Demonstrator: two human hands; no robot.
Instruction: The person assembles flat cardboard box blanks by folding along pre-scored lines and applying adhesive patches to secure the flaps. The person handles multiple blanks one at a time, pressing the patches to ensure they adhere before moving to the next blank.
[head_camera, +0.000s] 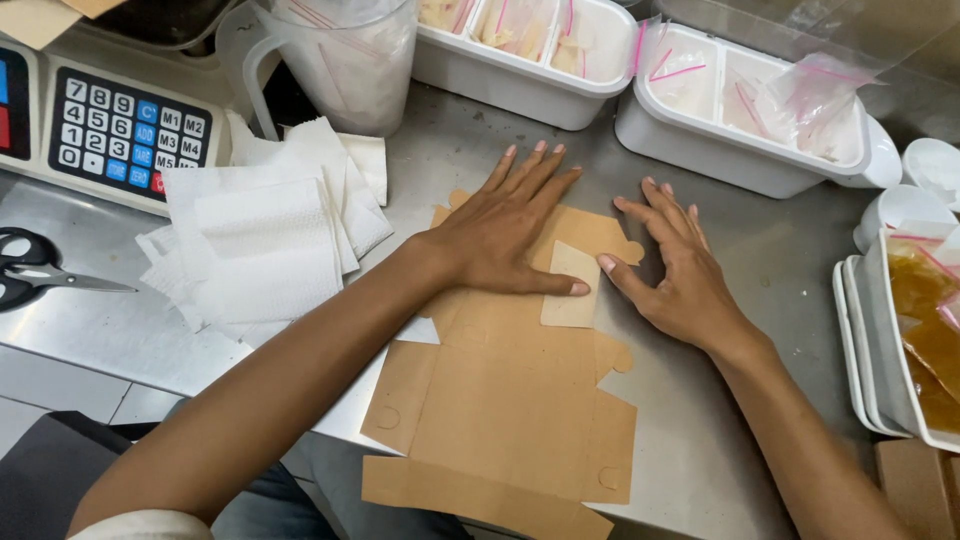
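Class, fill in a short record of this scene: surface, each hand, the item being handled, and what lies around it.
Surface: steel counter
Left hand: flat on the cardboard box blank
Right hand: pressing the blank's right edge
Left of hands: paper napkins, scissors, scale keypad
Behind: white trays holding small bags

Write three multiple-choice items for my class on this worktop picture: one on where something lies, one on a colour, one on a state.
1. Where do the scissors lie?
A. at the left edge of the counter
B. inside a white tray
C. on the cardboard

2. What colour is the flat cardboard blank?
A. white
B. brown
C. blue

3. How is the left hand placed?
A. clenched in a fist
B. lifted off the counter
C. spread flat on the cardboard

Answers:
1 A: the black handles sit at the far left of the counter.
2 B: the blank is plain brown.
3 C: its fingers lie straight, pressing the blank, with the right hand beside it.
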